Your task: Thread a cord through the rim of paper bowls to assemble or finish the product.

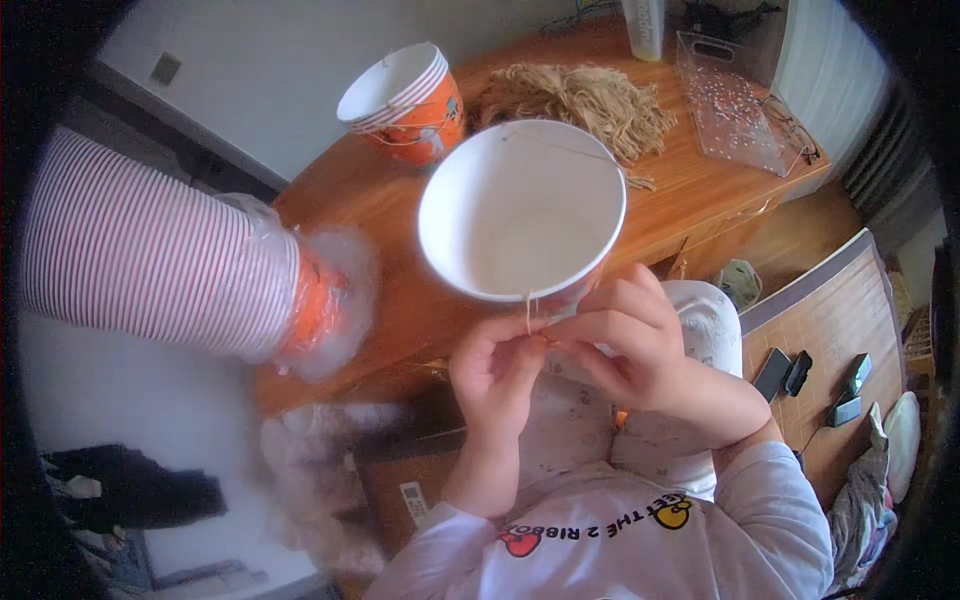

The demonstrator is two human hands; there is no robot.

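Both hands close together at the near rim of a white-lined bucket (pixel 520 215), its mouth turned up toward the person, over the near side of the wooden tabletop (pixel 390 222). A thin pale cord (pixel 531 308) hangs over that rim. Left hand (pixel 495 375): grip pinched on the cord, thumb against forefinger. Right hand (pixel 625 340): grip also pinched there, fingertips meeting the left ones.

On doing it well: better, I judge, to keep the left pinch close under the rim so the strand can't slip, and let the right fingers do the fine work. Even tension; a hard tug could tear the rim or tip the bucket. Wrists low, bucket braced.

Hard to make out: the fingertips cover the cord's end, so I can't tell knot from loop. The hands hide the bucket's near outer wall; whether knees or tabletop bear its weight, I can't say. A thin strand (pixel 570 150) shows by the far rim, its fixing too fine to read. The tall nested stack (pixel 150 240) at left is blurred under clear wrap; the tan fibre bundle (pixel 590 100) is partly behind the bucket.
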